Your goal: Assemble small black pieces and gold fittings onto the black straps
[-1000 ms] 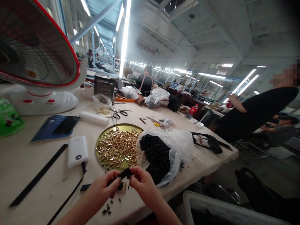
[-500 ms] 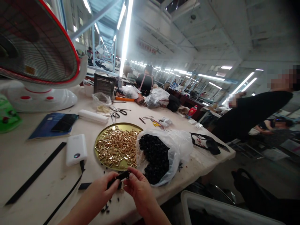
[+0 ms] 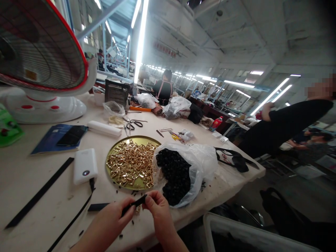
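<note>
At the table's near edge my left hand and my right hand both pinch a short black strap between them. A small gold buckle shows just under the strap between the hands. Right behind them lies a round gold tray heaped with gold buckles. To its right, an open clear plastic bag holds small black pieces.
A white power bank with a black cable, a long black strip, a blue notebook under a phone, scissors and a red-rimmed fan stand on the table. A person in black stands at right. A white bin sits below.
My hands have shifted slightly toward me with the strap, whose free end has turned and thinned in view. The person at right has straightened a little. The camera dipped slightly.
</note>
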`<act>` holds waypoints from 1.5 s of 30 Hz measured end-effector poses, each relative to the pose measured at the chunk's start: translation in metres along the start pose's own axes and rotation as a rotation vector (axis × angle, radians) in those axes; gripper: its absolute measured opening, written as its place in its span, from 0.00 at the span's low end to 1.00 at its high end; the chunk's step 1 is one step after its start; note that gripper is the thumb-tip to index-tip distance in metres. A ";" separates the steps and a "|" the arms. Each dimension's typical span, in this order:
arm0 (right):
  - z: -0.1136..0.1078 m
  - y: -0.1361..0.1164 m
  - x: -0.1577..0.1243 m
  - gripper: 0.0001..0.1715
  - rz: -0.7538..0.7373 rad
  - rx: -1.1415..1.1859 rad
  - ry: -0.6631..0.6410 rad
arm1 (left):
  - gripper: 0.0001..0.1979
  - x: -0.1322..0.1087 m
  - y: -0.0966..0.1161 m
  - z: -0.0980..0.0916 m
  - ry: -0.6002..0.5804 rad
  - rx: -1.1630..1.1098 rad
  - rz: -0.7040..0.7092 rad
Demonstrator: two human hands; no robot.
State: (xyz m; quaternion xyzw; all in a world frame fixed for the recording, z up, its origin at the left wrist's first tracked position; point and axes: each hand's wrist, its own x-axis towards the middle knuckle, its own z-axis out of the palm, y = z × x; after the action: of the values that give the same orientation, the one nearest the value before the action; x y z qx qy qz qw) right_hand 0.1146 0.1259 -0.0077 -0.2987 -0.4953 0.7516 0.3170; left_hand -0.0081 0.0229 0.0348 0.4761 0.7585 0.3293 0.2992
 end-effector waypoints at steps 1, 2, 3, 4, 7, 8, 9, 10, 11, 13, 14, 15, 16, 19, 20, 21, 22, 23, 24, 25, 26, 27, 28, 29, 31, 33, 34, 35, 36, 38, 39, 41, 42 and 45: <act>-0.002 -0.001 -0.001 0.13 -0.065 -0.130 0.002 | 0.13 0.000 -0.001 -0.001 -0.021 0.027 -0.005; -0.003 -0.001 -0.001 0.09 -0.120 -0.248 -0.001 | 0.13 0.000 -0.001 -0.001 -0.037 0.046 -0.008; -0.004 -0.002 -0.002 0.06 -0.155 -0.332 -0.011 | 0.13 0.000 -0.002 0.000 -0.053 0.052 -0.006; -0.003 -0.003 -0.002 0.06 -0.167 -0.377 -0.028 | 0.13 0.001 -0.002 0.001 -0.064 0.045 -0.002; 0.000 -0.003 -0.002 0.12 -0.091 -0.281 -0.070 | 0.15 0.003 -0.003 0.006 -0.078 -0.059 -0.015; 0.002 -0.002 -0.002 0.13 -0.055 -0.215 -0.070 | 0.15 0.002 -0.003 0.009 -0.070 -0.113 -0.020; 0.003 -0.002 -0.002 0.13 -0.019 -0.155 -0.061 | 0.16 0.002 -0.002 0.010 -0.055 -0.164 -0.021; 0.004 -0.003 -0.002 0.14 0.014 -0.108 -0.052 | 0.17 0.001 -0.001 0.011 -0.039 -0.211 -0.018; 0.006 -0.003 -0.003 0.15 0.042 -0.071 -0.044 | 0.20 0.000 0.000 0.012 -0.029 -0.246 -0.011; 0.009 -0.006 -0.006 0.18 0.079 -0.044 -0.055 | 0.21 -0.003 0.001 0.011 -0.019 -0.277 -0.003; 0.011 -0.007 -0.008 0.19 0.090 -0.040 -0.071 | 0.20 -0.004 0.001 0.010 -0.024 -0.280 -0.004; 0.013 -0.008 -0.010 0.20 0.093 -0.038 -0.092 | 0.18 -0.004 0.001 0.009 -0.027 -0.285 -0.006; 0.015 -0.009 -0.012 0.20 0.090 -0.036 -0.111 | 0.17 -0.005 0.001 0.008 -0.026 -0.295 -0.005; 0.018 -0.009 -0.016 0.24 0.067 0.048 -0.116 | 0.14 -0.005 -0.001 0.007 -0.022 -0.355 -0.034; 0.019 -0.010 -0.016 0.26 0.075 0.109 -0.105 | 0.13 -0.006 -0.002 0.006 -0.027 -0.384 -0.049; 0.019 -0.010 -0.017 0.28 0.095 0.170 -0.104 | 0.13 -0.006 -0.001 0.006 -0.036 -0.415 -0.059; 0.018 -0.010 -0.017 0.27 0.126 0.219 -0.111 | 0.13 -0.008 -0.001 0.006 -0.051 -0.444 -0.060; 0.018 -0.011 -0.018 0.26 0.165 0.247 -0.134 | 0.13 -0.009 0.001 0.006 -0.073 -0.468 -0.057; 0.017 -0.011 -0.019 0.23 0.212 0.253 -0.175 | 0.13 -0.011 0.003 0.005 -0.096 -0.483 -0.049; 0.017 -0.012 -0.021 0.20 0.262 0.245 -0.229 | 0.13 -0.013 0.005 0.005 -0.118 -0.485 -0.042; 0.016 -0.012 -0.022 0.19 0.314 0.239 -0.280 | 0.13 -0.014 0.006 0.005 -0.130 -0.471 -0.037; 0.015 -0.012 -0.024 0.19 0.365 0.241 -0.320 | 0.13 -0.016 0.008 0.005 -0.137 -0.445 -0.037; 0.014 -0.012 -0.025 0.20 0.414 0.253 -0.350 | 0.13 -0.017 0.009 0.005 -0.142 -0.411 -0.045; 0.013 -0.011 -0.026 0.22 0.456 0.267 -0.376 | 0.13 -0.018 0.009 0.004 -0.149 -0.371 -0.057; 0.010 -0.010 -0.027 0.27 0.510 0.281 -0.414 | 0.13 -0.019 0.009 0.004 -0.157 -0.273 -0.077; 0.008 -0.009 -0.028 0.29 0.541 0.272 -0.461 | 0.11 -0.019 0.008 0.003 -0.150 -0.167 -0.065; 0.007 -0.008 -0.029 0.29 0.548 0.268 -0.476 | 0.10 -0.019 0.008 0.003 -0.139 -0.120 -0.046; 0.007 -0.008 -0.029 0.29 0.553 0.270 -0.484 | 0.10 -0.018 0.007 0.003 -0.130 -0.078 -0.030; 0.006 -0.007 -0.030 0.28 0.553 0.280 -0.480 | 0.10 -0.018 0.007 0.003 -0.126 -0.041 -0.021; 0.006 -0.007 -0.031 0.25 0.526 0.314 -0.442 | 0.10 -0.018 0.006 0.003 -0.137 0.011 -0.022; 0.007 -0.006 -0.032 0.24 0.498 0.333 -0.416 | 0.10 -0.018 0.006 0.003 -0.146 0.024 -0.028; 0.008 -0.006 -0.033 0.21 0.414 0.364 -0.364 | 0.11 -0.018 0.006 0.002 -0.145 0.029 -0.040; 0.009 -0.006 -0.033 0.20 0.368 0.375 -0.345 | 0.11 -0.018 0.006 0.002 -0.139 0.021 -0.047; 0.012 -0.008 -0.032 0.20 0.231 0.325 -0.285 | 0.11 -0.019 0.006 0.002 -0.155 -0.038 -0.075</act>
State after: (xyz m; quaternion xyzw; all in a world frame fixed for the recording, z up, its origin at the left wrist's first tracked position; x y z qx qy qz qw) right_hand 0.1269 0.0969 0.0079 -0.1894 -0.3700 0.8872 0.2000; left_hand 0.0031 0.0081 0.0409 0.4657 0.7440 0.2945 0.3779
